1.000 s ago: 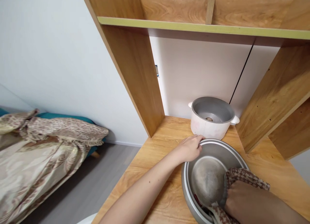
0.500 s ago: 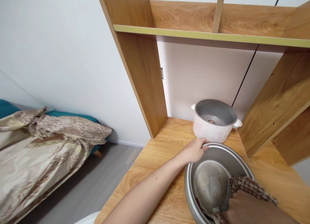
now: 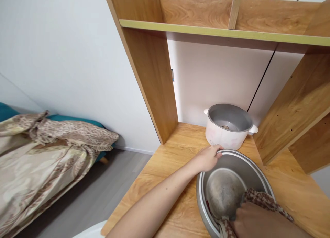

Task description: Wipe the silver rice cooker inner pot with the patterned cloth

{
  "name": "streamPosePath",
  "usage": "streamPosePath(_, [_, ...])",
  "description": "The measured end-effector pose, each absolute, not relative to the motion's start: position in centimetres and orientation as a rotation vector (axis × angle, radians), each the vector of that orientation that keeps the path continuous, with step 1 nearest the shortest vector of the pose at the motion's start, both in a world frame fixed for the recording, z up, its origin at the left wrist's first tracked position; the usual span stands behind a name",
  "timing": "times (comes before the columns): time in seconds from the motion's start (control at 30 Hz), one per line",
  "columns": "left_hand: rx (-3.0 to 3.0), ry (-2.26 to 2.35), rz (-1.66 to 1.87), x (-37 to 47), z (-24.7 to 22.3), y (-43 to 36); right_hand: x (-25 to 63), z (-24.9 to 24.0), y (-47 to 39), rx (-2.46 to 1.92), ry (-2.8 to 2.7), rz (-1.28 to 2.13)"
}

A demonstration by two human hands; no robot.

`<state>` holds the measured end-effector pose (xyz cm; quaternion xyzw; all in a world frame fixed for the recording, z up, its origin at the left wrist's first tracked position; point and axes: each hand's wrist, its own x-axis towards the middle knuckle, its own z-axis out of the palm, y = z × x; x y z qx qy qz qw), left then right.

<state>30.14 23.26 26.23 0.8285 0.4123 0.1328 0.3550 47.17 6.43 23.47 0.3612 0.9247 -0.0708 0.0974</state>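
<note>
A grey metal inner pot (image 3: 257, 176) is on the wooden desk, its open mouth facing me. My left hand (image 3: 210, 158) grips the pot's upper left rim, fingers curled over the edge. Inside the pot, my right hand (image 3: 247, 215) is closed on a brown and white patterned cloth (image 3: 263, 196), pressed against the inner surface; its fingertips are hidden. Just behind the pot stands a white rice cooker body (image 3: 224, 136) with two side handles and a grey, lidless inside.
The wooden desk (image 3: 149, 183) has upright side panels and an overhead shelf (image 3: 206, 30). A right panel (image 3: 291, 104) stands close to the cooker body. On the left, a sofa (image 3: 77, 117) with a patterned cover stands by the wall. A white rounded edge (image 3: 90, 231) shows at the bottom.
My right hand and the cloth have shifted slightly left and down inside the pot. My left hand stays on the rim. The view has tilted a little.
</note>
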Motion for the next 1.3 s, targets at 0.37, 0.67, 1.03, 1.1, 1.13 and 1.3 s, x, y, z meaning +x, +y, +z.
streamPosePath(0.37, [2.153,1.079,0.320,30.1,26.5,23.1,46.7,23.5,6.2,1.154,2.536,-0.154])
streamPosePath(0.67, [2.157,1.092,0.324,30.1,26.6,23.1,46.7,24.8,6.4,1.138,2.606,-0.201])
streamPosePath(1.03, [2.161,1.099,0.342,30.1,26.4,23.1,46.2,25.6,6.5,1.119,2.521,-0.233])
streamPosePath(1.1, [2.162,1.090,0.345,30.1,26.4,23.1,46.4,25.2,6.5,1.134,2.586,-0.282])
streamPosePath(1.13, [2.162,1.087,0.347,30.1,26.4,23.1,46.5,24.9,6.5,1.130,2.617,-0.282])
streamPosePath(1.3, [2.158,1.081,0.357,30.1,26.3,23.2,46.9,24.5,6.3,1.062,2.618,-0.190])
